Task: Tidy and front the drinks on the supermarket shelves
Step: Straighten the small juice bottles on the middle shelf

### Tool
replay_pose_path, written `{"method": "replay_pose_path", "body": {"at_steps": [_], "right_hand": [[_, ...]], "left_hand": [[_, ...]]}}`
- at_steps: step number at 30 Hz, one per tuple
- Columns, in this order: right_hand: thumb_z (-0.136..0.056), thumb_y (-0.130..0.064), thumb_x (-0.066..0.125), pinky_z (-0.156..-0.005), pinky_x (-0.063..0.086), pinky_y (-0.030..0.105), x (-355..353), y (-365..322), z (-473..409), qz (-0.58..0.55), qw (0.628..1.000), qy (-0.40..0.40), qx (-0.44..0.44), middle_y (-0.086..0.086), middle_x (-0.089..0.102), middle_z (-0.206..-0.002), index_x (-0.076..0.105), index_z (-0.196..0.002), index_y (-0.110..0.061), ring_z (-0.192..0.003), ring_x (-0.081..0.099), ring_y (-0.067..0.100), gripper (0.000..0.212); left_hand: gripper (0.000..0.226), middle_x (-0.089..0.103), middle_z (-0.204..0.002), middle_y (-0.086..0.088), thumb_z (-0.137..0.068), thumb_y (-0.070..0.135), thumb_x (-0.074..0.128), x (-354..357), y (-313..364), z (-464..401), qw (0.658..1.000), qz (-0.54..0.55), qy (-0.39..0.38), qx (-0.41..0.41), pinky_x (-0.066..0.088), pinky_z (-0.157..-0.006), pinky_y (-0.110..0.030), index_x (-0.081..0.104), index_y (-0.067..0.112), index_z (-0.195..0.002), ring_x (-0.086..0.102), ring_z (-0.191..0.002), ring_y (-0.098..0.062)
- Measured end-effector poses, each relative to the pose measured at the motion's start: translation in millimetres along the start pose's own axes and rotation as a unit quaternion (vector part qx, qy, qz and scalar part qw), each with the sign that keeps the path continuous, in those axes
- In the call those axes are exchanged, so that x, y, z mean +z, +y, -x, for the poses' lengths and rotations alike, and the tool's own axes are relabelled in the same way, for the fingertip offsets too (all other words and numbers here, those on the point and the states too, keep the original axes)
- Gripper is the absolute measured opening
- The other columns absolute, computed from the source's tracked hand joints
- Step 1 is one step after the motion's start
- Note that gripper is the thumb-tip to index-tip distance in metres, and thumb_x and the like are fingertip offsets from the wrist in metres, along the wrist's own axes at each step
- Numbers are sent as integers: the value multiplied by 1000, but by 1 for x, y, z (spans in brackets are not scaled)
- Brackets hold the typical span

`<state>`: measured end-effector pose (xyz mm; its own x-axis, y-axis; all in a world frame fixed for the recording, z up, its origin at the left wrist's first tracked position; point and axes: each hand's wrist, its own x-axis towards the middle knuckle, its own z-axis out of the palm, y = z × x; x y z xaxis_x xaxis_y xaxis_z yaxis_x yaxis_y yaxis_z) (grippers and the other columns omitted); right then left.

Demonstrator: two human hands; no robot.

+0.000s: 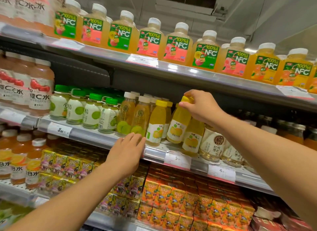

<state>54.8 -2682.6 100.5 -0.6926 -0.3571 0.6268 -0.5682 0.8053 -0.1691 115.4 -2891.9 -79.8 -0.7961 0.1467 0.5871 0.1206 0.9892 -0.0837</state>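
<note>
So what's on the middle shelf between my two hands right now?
In the head view, one upright yellow-capped juice bottle stands at the shelf edge between the left hand, resting on the rail, and the right hand, which grips the cap of a tilted bottle.

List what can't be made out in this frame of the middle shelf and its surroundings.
Head view only:
- Cap of the tilted yellow bottle: mostly covered by the right hand.
- Shelf edge strip under the left hand: any tag there is hidden.
- Price tags: small print too blurred to read.
- Pink bottles, upper left: motion-blurred, cut off by the frame edge.
</note>
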Motion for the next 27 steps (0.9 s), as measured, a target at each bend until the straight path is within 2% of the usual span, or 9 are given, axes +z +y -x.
{"method": "replay_pose_path", "body": {"at_steps": [3, 7, 9, 11, 15, 20, 27], "right_hand": [[-92, -43, 63, -79, 45, 27, 10, 1, -6, 17, 999, -40, 15, 7, 60, -129, 52, -137, -19, -111, 58, 22, 52], [-92, -41, 64, -70, 59, 31, 18, 0, -9, 19, 995, -82, 50, 4, 64, -110, 52, -135, -19, -77, 68, 14, 50], [-92, -41, 63, -69, 60, 31, 21, -1, -10, 27, 994, -89, 53, 4, 63, -110, 51, -137, -19, -73, 68, 15, 51], [-94, -41, 61, -74, 59, 31, 24, -1, -11, 38, 994, -91, 53, 6, 62, -115, 49, -138, -18, -80, 67, 17, 51], [-97, -41, 55, -89, 51, 34, 28, -1, -11, 96, 990, -96, 45, 11, 57, -129, 44, -143, -16, -110, 59, 25, 53], [-99, -40, 51, -93, 51, 36, 35, -3, -8, 97, 989, -102, 50, 12, 54, -133, 40, -145, -17, -114, 58, 27, 52], [-101, -35, 48, -90, 46, 35, 46, 1, -11, 115, 989, -87, 46, 14, 53, -136, 42, -142, -12, -122, 53, 29, 46]], "left_hand": [[60, 31, -145, -4, -90, 13, 47, 2, 0, 0, 1000, -18, -11, -3, 34, -104, -39, 26, 16, -146, 30, -131, -26], [65, 29, -144, -4, -89, 12, 47, 3, -3, -3, 999, -31, -29, -3, 32, -104, -40, 21, 18, -147, 33, -128, -26], [63, 31, -142, -3, -88, 12, 47, 3, -4, -5, 999, -30, -30, -7, 34, -103, -39, 24, 19, -145, 35, -125, -26], [58, 35, -138, -3, -88, 12, 47, 2, -2, -6, 999, -24, -28, -8, 36, -100, -39, 29, 19, -142, 37, -121, -25], [53, 37, -132, -2, -88, 13, 47, 1, -1, -6, 1000, -9, -20, -8, 36, -95, -36, 33, 20, -138, 39, -115, -24], [53, 37, -132, -1, -87, 12, 48, 1, 1, -5, 1000, 4, -18, -20, 36, -95, -35, 33, 22, -137, 38, -114, -22], [68, 31, -139, 2, -84, 11, 48, -1, 0, -6, 997, 6, -58, -44, 35, -97, -34, 25, 25, -146, 36, -119, -20]]}}
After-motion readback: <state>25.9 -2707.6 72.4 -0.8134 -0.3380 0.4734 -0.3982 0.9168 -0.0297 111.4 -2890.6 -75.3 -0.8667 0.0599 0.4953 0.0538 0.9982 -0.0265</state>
